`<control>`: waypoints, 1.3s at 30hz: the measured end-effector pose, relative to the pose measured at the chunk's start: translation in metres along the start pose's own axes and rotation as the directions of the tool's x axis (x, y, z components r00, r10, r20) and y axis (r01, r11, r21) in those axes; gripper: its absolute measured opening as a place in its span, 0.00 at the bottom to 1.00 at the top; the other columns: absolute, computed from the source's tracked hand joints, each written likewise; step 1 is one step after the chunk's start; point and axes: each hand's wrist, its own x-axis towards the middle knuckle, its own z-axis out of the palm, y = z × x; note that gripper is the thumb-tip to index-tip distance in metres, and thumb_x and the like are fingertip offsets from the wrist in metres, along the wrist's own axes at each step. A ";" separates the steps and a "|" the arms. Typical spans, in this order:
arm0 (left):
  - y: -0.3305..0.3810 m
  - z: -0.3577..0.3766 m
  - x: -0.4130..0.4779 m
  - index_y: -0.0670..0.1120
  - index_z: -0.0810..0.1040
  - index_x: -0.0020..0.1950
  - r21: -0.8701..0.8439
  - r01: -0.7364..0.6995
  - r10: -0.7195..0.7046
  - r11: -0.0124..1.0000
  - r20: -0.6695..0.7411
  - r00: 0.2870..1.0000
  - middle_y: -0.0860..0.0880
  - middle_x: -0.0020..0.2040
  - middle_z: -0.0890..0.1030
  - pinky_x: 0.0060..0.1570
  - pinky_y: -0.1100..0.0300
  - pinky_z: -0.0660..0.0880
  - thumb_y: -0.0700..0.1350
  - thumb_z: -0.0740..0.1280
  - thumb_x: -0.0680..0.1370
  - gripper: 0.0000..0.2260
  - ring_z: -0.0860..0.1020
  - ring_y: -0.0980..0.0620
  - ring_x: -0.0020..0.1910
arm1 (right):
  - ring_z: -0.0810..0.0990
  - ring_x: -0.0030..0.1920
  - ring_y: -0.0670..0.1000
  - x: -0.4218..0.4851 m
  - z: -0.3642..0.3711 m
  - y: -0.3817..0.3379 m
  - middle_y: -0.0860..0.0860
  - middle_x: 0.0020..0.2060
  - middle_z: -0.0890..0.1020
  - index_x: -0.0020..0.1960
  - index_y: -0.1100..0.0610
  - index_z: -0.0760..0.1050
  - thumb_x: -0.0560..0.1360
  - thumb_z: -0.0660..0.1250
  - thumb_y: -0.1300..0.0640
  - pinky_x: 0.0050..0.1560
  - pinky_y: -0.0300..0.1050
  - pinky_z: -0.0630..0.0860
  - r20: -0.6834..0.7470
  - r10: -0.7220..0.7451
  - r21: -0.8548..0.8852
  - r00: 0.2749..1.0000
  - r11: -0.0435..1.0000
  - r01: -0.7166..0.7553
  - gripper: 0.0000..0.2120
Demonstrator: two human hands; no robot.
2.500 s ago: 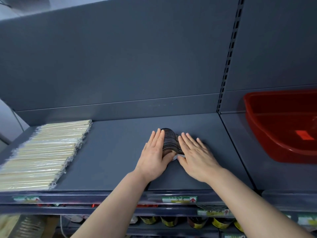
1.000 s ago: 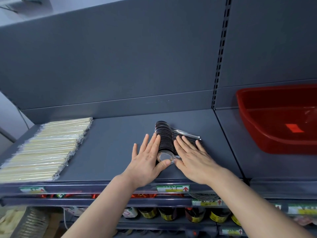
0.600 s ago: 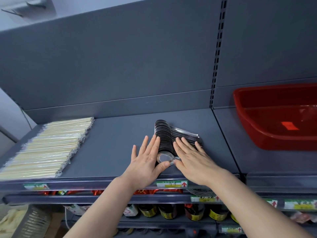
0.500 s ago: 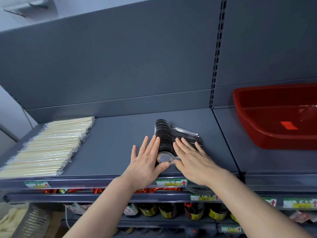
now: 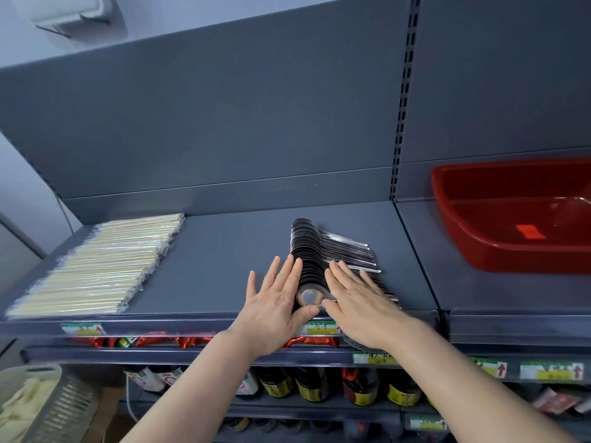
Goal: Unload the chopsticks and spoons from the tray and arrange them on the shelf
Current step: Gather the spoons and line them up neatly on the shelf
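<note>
A row of overlapping metal spoons [image 5: 323,247] lies on the grey shelf [image 5: 224,251], bowls to the left and handles fanning right. My left hand [image 5: 275,302] lies flat with straight fingers against the left side of the spoon bowls, its thumb at the nearest spoon. My right hand [image 5: 355,298] rests flat on the near spoon handles, fingers straight. Wrapped packs of pale chopsticks [image 5: 96,266] lie in a neat block at the shelf's left end. The red tray [image 5: 454,199] sits on the neighbouring shelf to the right.
A slotted upright [image 5: 403,100] divides the two shelf bays. Price labels [image 5: 319,327] line the shelf's front lip. Below are bottles with yellow labels [image 5: 307,388] and red packets. A grey slatted basket [image 5: 48,407] stands at the lower left.
The spoon row has been spread out from a tight stack and pulled toward the shelf's front. Both hands stay flat on either side of it. The view tilted up slightly.
</note>
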 end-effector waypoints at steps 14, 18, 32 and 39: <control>-0.004 -0.017 0.030 0.53 0.39 0.78 -0.273 0.114 -0.120 0.955 -0.004 0.993 0.56 0.79 0.41 0.74 0.42 0.39 0.64 0.48 0.79 0.33 0.38 0.57 0.77 | 0.37 0.77 0.48 0.023 -0.014 0.011 0.51 0.78 0.40 0.79 0.56 0.40 0.83 0.44 0.45 0.75 0.55 0.38 -0.077 0.146 0.038 0.986 0.989 -0.144 0.29; -0.003 -0.020 0.039 0.53 0.40 0.79 -0.304 0.088 -0.080 0.948 0.039 0.996 0.57 0.79 0.41 0.74 0.41 0.39 0.70 0.44 0.73 0.39 0.38 0.57 0.77 | 0.37 0.77 0.48 0.028 -0.010 0.011 0.50 0.77 0.40 0.79 0.55 0.40 0.82 0.44 0.43 0.76 0.55 0.39 -0.036 0.150 0.064 0.988 0.987 -0.148 0.30; 0.001 -0.022 0.037 0.52 0.50 0.79 -0.390 0.041 -0.108 0.920 -0.152 0.982 0.53 0.79 0.51 0.76 0.48 0.46 0.58 0.51 0.82 0.27 0.46 0.55 0.78 | 0.41 0.77 0.49 0.015 -0.016 0.015 0.50 0.78 0.45 0.79 0.53 0.45 0.82 0.46 0.43 0.76 0.55 0.42 -0.114 0.160 0.029 0.980 0.987 -0.158 0.29; 0.012 -0.027 0.026 0.50 0.66 0.74 -0.395 -0.009 -0.140 0.919 -0.347 0.927 0.53 0.73 0.68 0.71 0.54 0.62 0.52 0.59 0.81 0.21 0.61 0.53 0.73 | 0.63 0.73 0.49 -0.003 -0.024 0.010 0.48 0.73 0.67 0.75 0.51 0.60 0.82 0.52 0.46 0.71 0.50 0.61 -0.305 0.147 -0.005 0.941 0.988 -0.156 0.23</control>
